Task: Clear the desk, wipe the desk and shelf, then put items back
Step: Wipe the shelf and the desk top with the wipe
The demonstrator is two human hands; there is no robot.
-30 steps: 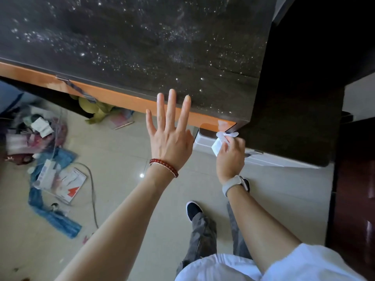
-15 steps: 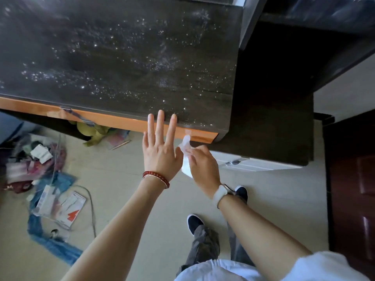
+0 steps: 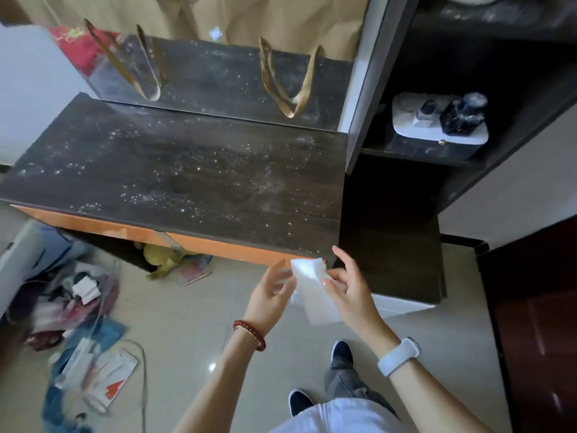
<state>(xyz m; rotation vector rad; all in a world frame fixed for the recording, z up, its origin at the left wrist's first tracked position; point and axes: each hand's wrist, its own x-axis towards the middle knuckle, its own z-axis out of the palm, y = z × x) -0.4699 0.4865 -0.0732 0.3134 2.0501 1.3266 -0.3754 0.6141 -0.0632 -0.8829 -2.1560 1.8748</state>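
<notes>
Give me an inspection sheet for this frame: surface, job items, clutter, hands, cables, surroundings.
Surface: dark desk top bare, covered in white dust specks; not yet wiped.
Job's things: white wipe held in the air off the desk's front right corner.
Clutter: pile of removed items on the floor at left; bag handles hang over the raised back ledge.
Hands: right hand pinches the wipe; left hand at its other edge, grip unclear.
Cables: thin cord loops over the floor by the pile.
Surroundings: dusty shelf unit at right holds a white tray with dark objects; tiled floor.
</notes>
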